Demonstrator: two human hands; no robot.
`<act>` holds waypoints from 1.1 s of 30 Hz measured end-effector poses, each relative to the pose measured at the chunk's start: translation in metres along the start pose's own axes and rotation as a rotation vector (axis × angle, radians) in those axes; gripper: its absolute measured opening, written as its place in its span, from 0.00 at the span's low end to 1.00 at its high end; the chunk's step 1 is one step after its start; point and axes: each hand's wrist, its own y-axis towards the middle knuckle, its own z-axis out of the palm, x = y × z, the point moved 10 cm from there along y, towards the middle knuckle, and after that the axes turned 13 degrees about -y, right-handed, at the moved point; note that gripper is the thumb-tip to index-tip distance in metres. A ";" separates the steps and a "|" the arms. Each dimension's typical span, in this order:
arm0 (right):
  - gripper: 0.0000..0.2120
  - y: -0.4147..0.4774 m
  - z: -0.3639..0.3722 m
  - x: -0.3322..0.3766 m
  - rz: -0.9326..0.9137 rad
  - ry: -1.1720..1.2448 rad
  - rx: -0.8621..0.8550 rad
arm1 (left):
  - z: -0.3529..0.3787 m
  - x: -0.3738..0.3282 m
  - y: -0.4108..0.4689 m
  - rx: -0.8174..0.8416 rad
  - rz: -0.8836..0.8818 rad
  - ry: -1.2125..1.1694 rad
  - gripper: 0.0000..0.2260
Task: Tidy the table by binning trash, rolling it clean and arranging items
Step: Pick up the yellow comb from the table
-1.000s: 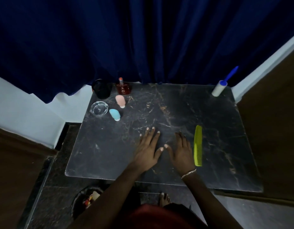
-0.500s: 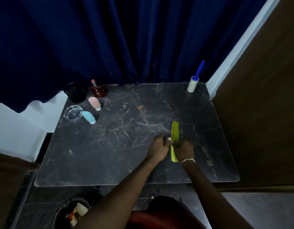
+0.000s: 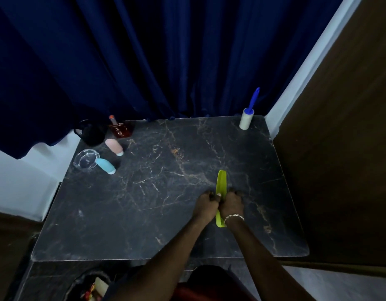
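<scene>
A lime-green comb (image 3: 221, 183) lies lengthwise on the dark marble table (image 3: 144, 213), right of centre. My left hand (image 3: 207, 204) and my right hand (image 3: 232, 203) are curled against its two sides at mid-length, fingers closed on it. The comb's middle is hidden between the hands; its far end and near end (image 3: 220, 221) show. A lint roller (image 3: 246, 118) with a blue handle stands at the far right corner. A bin (image 3: 92, 287) holding trash sits on the floor below the table's near left edge.
At the far left corner stand a black cup (image 3: 92, 132), a brown perfume bottle (image 3: 121, 129), a pink bottle (image 3: 114, 146), a light-blue bottle (image 3: 105, 165) and a glass ashtray (image 3: 86, 160). A blue curtain hangs behind; a brown wall runs along the right.
Both hands lay flat on the table beside the comb; they have since closed on the comb from either side. The view has shifted so the table sits further left.
</scene>
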 end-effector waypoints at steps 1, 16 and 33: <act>0.18 0.000 -0.002 0.000 0.002 0.015 -0.009 | 0.000 -0.001 0.000 -0.001 -0.005 -0.004 0.11; 0.03 0.013 0.006 -0.007 0.053 0.343 0.070 | -0.007 0.008 0.006 0.025 -0.111 -0.250 0.18; 0.11 0.003 -0.073 0.181 -0.505 0.312 -0.305 | -0.165 -0.065 0.021 0.111 -0.359 -0.874 0.06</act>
